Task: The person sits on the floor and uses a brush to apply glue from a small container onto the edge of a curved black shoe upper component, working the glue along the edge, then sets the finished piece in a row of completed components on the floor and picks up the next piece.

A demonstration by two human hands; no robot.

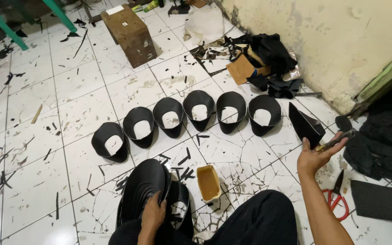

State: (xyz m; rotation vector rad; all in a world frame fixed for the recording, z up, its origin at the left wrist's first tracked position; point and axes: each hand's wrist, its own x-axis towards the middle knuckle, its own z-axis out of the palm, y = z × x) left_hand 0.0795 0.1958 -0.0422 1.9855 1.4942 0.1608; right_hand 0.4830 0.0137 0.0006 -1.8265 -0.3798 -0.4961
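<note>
My left hand (154, 213) rests on a stack of black curved shoe-upper pieces (144, 187) held against my lap. My right hand (316, 153) is raised at the right and grips a small brush (336, 140) with a dark handle. Just beyond it a black folded piece (306, 123) stands on the tiles. A row of several black curved pieces (199, 110) stands in an arc on the white tiled floor (82, 109) in front of me. A small yellowish tub of brown glue (208, 182) sits between my hands.
Red-handled scissors (337, 199) lie by my right forearm. Black material sheets (382, 199) lie at the right. A wooden box (131, 32) stands at the back, and a heap of black scraps and cardboard (264, 63) lies against the wall. Offcuts litter the tiles.
</note>
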